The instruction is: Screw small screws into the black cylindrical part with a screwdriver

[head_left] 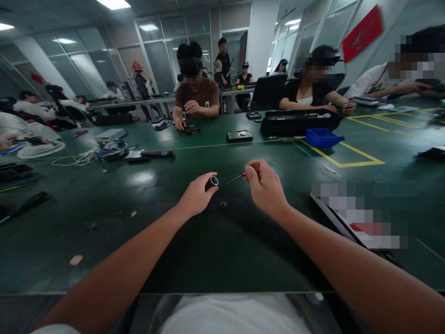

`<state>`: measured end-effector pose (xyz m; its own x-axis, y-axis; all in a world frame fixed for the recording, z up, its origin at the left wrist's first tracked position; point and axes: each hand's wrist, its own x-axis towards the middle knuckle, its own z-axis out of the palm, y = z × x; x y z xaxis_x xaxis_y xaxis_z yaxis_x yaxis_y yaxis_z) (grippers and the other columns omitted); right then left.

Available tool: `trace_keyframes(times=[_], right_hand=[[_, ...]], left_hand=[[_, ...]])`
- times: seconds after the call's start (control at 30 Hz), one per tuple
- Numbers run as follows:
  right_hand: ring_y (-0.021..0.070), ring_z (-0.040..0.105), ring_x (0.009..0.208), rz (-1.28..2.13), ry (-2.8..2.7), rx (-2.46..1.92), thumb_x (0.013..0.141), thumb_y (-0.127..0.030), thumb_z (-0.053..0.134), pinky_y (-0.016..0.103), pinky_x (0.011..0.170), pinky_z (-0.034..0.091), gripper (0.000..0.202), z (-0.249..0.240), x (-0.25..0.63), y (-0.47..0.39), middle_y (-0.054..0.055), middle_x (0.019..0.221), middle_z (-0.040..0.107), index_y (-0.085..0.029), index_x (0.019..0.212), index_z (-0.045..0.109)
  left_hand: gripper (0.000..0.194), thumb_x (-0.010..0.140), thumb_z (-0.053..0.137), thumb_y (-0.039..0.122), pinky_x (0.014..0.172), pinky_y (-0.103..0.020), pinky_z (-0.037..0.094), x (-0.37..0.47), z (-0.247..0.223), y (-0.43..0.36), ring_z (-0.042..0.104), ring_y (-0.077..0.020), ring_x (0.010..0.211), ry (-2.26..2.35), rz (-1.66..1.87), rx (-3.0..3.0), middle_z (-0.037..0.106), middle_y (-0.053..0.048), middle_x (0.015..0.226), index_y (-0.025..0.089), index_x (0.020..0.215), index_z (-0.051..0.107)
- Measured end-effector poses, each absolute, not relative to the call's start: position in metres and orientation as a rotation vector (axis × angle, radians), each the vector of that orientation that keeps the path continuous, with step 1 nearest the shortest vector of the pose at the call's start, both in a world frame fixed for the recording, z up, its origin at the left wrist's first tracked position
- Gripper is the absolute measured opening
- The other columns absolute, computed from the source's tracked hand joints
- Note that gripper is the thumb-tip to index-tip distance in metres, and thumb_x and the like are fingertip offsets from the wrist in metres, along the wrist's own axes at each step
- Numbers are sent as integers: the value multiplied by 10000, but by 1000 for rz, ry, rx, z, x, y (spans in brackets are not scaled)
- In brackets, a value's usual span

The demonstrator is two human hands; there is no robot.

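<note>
Between the thumb and fingers of my left hand is a small black cylinder, its end with a pale ring turned toward the right. My right hand is closed round the red handle of a thin screwdriver. The screwdriver's metal shaft points left toward the cylinder, with a gap between them. On the green table just below the hands lies a small dark round metal part. What kind of device the cylinder belongs to cannot be made out.
A hard drive lies ahead, with a blue bin and a long black case to its right. Tangled cables and a dark tool are at left. Co-workers sit across the table. A flat pale item lies right.
</note>
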<state>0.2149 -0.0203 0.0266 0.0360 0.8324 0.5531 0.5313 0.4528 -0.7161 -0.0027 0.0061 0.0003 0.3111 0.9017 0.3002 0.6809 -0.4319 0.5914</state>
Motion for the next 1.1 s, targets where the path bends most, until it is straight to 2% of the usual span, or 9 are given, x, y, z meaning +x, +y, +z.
trace_keyframes(times=[0.13, 0.3, 0.37, 0.57, 0.7, 0.83, 1.0, 1.1], right_hand=[[200, 648, 745, 358, -1629, -1207, 986, -355, 438, 341, 701, 450, 165, 26, 215, -20, 28, 793, 673, -234, 948, 544], [206, 662, 763, 384, -1613, -1197, 985, -356, 438, 349, 714, 467, 160, 27, 215, -21, 34, 814, 683, -238, 952, 541], [205, 659, 756, 385, -1620, -1202, 983, -351, 439, 347, 709, 467, 154, 28, 214, -21, 33, 805, 680, -238, 949, 539], [209, 656, 755, 401, -1622, -1202, 979, -361, 440, 348, 702, 470, 159, 30, 214, -23, 37, 805, 681, -241, 941, 538], [205, 658, 757, 397, -1636, -1197, 982, -358, 441, 344, 701, 467, 160, 30, 215, -23, 34, 805, 682, -239, 948, 543], [206, 657, 759, 397, -1639, -1209, 987, -363, 439, 350, 713, 461, 173, 28, 216, -20, 33, 800, 679, -235, 949, 548], [215, 659, 777, 453, -1610, -1231, 985, -388, 437, 368, 733, 463, 193, 25, 216, -17, 35, 818, 683, -236, 955, 553], [216, 659, 790, 471, -1617, -1235, 985, -386, 437, 367, 733, 462, 194, 25, 216, -17, 39, 835, 687, -236, 955, 556]], left_hand=[[428, 965, 493, 310, 1026, -439, 452, -3, 6, 1, 564, -250, 1195, 1409, 783, 2175, 582, -92, 1333, 242, 1387, 467], [333, 910, 585, 436, 810, -385, 499, -1, 15, -6, 620, -239, 939, 1377, 571, 2294, 652, -72, 1082, 221, 1165, 572], [281, 911, 588, 424, 797, -373, 491, 0, 16, -8, 620, -236, 931, 1314, 464, 2401, 655, -63, 1061, 222, 1106, 604], [321, 944, 527, 392, 794, -361, 497, 4, 10, -11, 627, -256, 977, 1230, 195, 2654, 643, -81, 1111, 255, 1215, 631], [254, 935, 544, 385, 740, -346, 493, 7, 8, -12, 634, -256, 934, 1245, 105, 2692, 647, -84, 1079, 233, 1103, 660], [249, 930, 544, 392, 733, -332, 475, 1, 9, -9, 638, -234, 911, 1276, 256, 2544, 670, -63, 1060, 235, 1106, 624], [226, 892, 542, 400, 651, -303, 425, -20, 15, 8, 595, -180, 734, 1429, 619, 2277, 649, -27, 853, 213, 1002, 603], [192, 850, 545, 342, 600, -272, 400, -40, 18, 24, 540, -142, 650, 1475, 879, 2026, 618, -11, 792, 195, 964, 593]])
